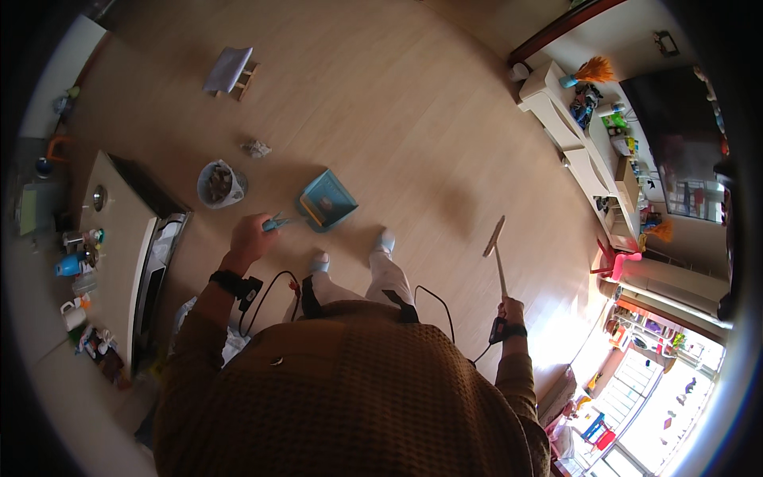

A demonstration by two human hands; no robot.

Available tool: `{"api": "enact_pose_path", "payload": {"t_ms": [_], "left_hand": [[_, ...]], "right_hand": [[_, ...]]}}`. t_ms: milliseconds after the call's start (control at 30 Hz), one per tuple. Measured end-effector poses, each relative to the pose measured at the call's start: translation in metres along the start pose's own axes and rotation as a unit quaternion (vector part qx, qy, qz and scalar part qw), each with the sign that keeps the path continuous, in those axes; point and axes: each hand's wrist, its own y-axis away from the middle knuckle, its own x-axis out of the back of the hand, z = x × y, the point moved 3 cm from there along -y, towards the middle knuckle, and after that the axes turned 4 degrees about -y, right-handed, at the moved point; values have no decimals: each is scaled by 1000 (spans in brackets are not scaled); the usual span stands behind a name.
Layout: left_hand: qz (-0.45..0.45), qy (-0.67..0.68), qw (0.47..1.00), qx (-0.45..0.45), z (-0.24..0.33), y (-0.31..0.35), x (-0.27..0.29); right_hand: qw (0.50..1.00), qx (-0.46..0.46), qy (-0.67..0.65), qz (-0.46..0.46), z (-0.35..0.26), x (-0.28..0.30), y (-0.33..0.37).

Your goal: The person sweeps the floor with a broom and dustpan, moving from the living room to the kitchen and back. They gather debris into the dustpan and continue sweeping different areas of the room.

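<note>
My left hand (253, 238) is closed round the handle of a blue dustpan (335, 198). The dustpan's pan is just beyond the hand, near my feet, with some debris inside; whether it touches the floor I cannot tell. On the right, my right hand (513, 307) grips the pale stick of a broom (497, 238), its narrow head pointing away from me. Left of the dustpan stands a waste bin (208, 189) lined with a bag and holding grey-brown rubbish. A small crumpled clump (256, 149) lies on the floor beyond the bin.
A small stool (232, 73) with a pale cover stands at the far left. Along the left is a table (119, 230) with cups and containers. A white cabinet (568, 127) lines the right wall below a television (675, 135). A pink chair (620, 262) stands near the bright window.
</note>
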Motion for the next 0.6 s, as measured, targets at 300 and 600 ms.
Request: {"api": "enact_pose_path", "payload": {"t_ms": [300,600], "left_hand": [[-26,-72,992,96,-2,-35,3],[-33,-71,991,106,8,-41,3]], "right_hand": [[996,83,3,14,-167,-62,-129],[734,428,508,-142,-168,-219,-106]]}}
